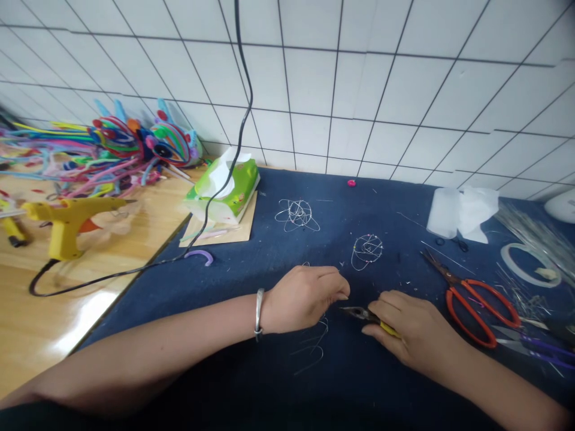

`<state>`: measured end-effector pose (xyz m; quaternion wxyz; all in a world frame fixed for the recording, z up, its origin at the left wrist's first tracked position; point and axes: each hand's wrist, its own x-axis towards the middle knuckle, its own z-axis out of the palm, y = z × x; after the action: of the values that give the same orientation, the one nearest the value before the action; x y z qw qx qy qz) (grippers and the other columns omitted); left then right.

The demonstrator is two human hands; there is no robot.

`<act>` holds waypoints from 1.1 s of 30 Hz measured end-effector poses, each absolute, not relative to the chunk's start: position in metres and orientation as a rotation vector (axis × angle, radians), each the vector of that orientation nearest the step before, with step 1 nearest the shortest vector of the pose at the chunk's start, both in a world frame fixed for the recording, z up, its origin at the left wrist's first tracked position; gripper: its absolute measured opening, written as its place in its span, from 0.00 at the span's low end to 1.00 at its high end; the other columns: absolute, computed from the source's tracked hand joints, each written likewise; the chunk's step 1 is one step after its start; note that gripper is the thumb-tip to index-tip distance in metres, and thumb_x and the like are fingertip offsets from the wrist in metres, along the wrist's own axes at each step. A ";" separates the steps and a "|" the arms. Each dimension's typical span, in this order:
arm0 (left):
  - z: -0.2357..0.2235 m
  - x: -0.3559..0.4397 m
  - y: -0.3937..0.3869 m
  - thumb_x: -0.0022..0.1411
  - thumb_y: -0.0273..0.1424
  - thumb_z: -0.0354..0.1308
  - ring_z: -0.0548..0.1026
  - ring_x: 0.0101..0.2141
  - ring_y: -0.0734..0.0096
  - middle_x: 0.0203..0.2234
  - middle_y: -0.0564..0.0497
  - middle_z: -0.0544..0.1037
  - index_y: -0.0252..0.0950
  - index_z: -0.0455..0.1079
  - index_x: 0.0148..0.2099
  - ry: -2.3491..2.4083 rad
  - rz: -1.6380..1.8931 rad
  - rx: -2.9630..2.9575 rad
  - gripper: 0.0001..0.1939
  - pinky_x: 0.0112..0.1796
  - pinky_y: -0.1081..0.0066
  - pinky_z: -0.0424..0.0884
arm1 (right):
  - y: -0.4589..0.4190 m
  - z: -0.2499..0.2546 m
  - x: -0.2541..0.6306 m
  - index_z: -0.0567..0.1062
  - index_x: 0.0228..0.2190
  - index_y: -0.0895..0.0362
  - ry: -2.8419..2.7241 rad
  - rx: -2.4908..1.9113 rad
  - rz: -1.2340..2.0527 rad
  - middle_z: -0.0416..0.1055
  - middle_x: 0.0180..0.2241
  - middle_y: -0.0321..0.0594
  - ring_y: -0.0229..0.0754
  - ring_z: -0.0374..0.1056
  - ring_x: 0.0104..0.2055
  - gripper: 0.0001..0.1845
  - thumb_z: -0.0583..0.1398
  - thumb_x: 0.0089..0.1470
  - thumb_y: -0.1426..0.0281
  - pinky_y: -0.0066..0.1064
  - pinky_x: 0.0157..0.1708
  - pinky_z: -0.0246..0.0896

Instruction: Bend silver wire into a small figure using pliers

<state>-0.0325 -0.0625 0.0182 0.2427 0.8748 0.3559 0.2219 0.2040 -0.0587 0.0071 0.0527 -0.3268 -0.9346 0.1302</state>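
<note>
My left hand (309,296) is closed in a pinch on thin silvery wire (322,344), whose curved ends hang below the palm. A silver bracelet (259,311) circles that wrist. Just to the right, my right hand (404,326) grips a pair of pliers (359,312) by the yellow handles, its pointed dark jaws aimed at my left fingertips. A small gap separates the jaws from the left hand. Beyond the hands lie two looped wire shapes: a plain one (296,214) farther left and one with small coloured beads (368,249) closer to the right hand.
Orange-handled scissors (476,305), purple-handled scissors (534,347), a tape roll (530,263) and bundled wires (534,233) lie right. A green tissue pack (238,194), a yellow glue gun (67,224) and colourful pipe cleaners (117,170) are left. A black cable (240,131) hangs across the left side.
</note>
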 end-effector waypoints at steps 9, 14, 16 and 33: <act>0.017 -0.034 -0.057 0.63 0.24 0.44 0.69 0.33 0.75 0.32 0.50 0.72 0.31 0.65 0.38 0.939 0.659 2.327 0.09 0.34 0.74 0.67 | -0.058 0.006 0.206 0.68 0.33 0.55 -2.818 -1.004 0.455 0.63 0.28 0.36 0.36 0.58 0.30 0.10 0.52 0.54 0.63 0.29 0.28 0.54; 0.019 -0.036 -0.055 0.63 0.27 0.47 0.70 0.34 0.75 0.34 0.49 0.73 0.32 0.67 0.43 1.022 0.656 2.232 0.10 0.36 0.74 0.68 | -0.055 0.001 0.208 0.67 0.32 0.56 -2.816 -0.999 0.348 0.63 0.29 0.37 0.37 0.58 0.31 0.09 0.52 0.54 0.64 0.30 0.29 0.54; 0.020 -0.037 -0.055 0.62 0.28 0.47 0.71 0.33 0.75 0.33 0.49 0.73 0.33 0.68 0.43 1.039 0.648 2.206 0.10 0.35 0.75 0.68 | -0.055 -0.001 0.208 0.67 0.33 0.56 -2.814 -0.986 0.291 0.63 0.29 0.38 0.38 0.59 0.31 0.09 0.52 0.54 0.64 0.30 0.30 0.54; 0.017 -0.034 -0.057 0.62 0.24 0.44 0.70 0.32 0.75 0.30 0.50 0.73 0.32 0.66 0.36 0.982 0.698 2.215 0.09 0.34 0.74 0.67 | -0.056 -0.001 0.205 0.67 0.32 0.56 -2.809 -0.994 0.352 0.63 0.28 0.37 0.37 0.59 0.31 0.09 0.52 0.54 0.65 0.29 0.28 0.54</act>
<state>-0.0338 -0.0571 0.0173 0.3052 0.8364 0.3710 0.2638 0.2053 -0.0558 -0.0013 0.0707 -0.3306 -0.9338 0.1169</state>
